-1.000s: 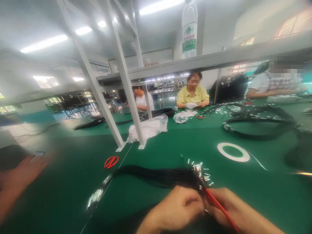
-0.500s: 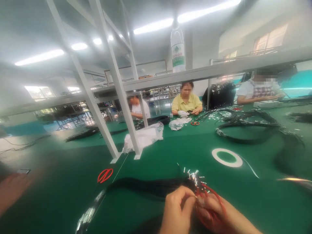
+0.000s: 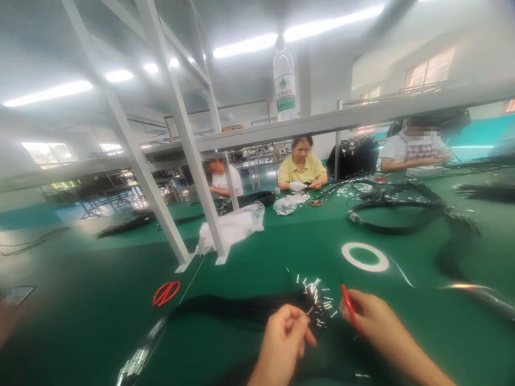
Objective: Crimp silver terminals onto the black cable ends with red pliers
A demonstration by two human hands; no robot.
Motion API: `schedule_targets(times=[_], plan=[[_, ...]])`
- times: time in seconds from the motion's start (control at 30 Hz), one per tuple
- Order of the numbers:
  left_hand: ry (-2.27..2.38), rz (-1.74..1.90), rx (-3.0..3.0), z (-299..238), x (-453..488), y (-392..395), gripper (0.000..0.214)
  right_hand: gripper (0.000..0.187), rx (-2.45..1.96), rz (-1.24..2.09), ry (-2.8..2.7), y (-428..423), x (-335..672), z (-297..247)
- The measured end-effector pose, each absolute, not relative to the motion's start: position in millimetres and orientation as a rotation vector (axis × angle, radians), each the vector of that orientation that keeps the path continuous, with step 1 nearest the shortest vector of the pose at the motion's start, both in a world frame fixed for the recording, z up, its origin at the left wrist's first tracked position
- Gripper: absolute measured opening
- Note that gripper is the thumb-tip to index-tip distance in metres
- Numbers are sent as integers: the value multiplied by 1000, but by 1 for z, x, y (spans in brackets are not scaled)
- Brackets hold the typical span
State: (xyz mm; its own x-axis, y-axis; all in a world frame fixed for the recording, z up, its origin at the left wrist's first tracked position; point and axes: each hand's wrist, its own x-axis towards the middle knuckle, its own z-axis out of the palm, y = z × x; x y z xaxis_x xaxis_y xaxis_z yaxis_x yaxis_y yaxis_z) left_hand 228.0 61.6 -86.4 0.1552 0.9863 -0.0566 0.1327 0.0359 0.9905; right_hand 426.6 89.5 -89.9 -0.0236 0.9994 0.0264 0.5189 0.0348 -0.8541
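Observation:
A bundle of black wires [image 3: 237, 311] lies across the green table, its silvery terminal ends fanned out at the right. My left hand [image 3: 284, 335] is closed at those ends, thumb and finger pinching one wire that has a small metal tip [image 3: 309, 311]. To the right of the fan, my right hand [image 3: 368, 313] is closed around red-handled scissors [image 3: 351, 308], seen nearly edge-on and apart from the wires. Their blades are mostly hidden. The bundle's other end, wrapped in shiny clear plastic [image 3: 139, 359], lies at the lower left.
Another pair of red scissors [image 3: 166, 294] lies left of the bundle. A white tape roll [image 3: 365, 257] is on the right, with coiled black wires [image 3: 394, 228] beyond. Metal shelf posts [image 3: 205, 198] stand by a white plastic bag [image 3: 241, 222]. Several people work across the table.
My right hand has moved right, away from my left hand, and the scissors have swung more upright. My left hand stays at the wire ends. The camera view has shifted slightly.

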Motion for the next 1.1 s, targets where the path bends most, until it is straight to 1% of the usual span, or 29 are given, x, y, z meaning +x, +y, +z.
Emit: schedule_targets(times=[0.1, 0.23, 0.43, 0.77, 0.9, 1.03, 1.1], plan=[[1213, 1001, 1317, -90, 229, 62, 36, 17, -1502, 977, -1637, 92, 427, -92], [1219, 996, 1318, -88, 231, 60, 38, 17, -1504, 990, -1641, 95, 430, -95], [1217, 975, 1330, -81, 232, 58, 35, 27, -1561, 971, -1648, 99, 439, -99], [1199, 951, 1311, -74, 233, 52, 25, 25, -1582, 933, -1626, 99, 442, -98], [1188, 971, 1296, -78, 232, 55, 25, 30, -1555, 904, -1623, 93, 436, -88], [1191, 1004, 1294, -78, 232, 55, 23, 38, -1480, 945, -1624, 81, 426, -73], [1207, 1018, 1309, -78, 233, 54, 20, 38, -1404, 1029, -1611, 76, 421, -71]])
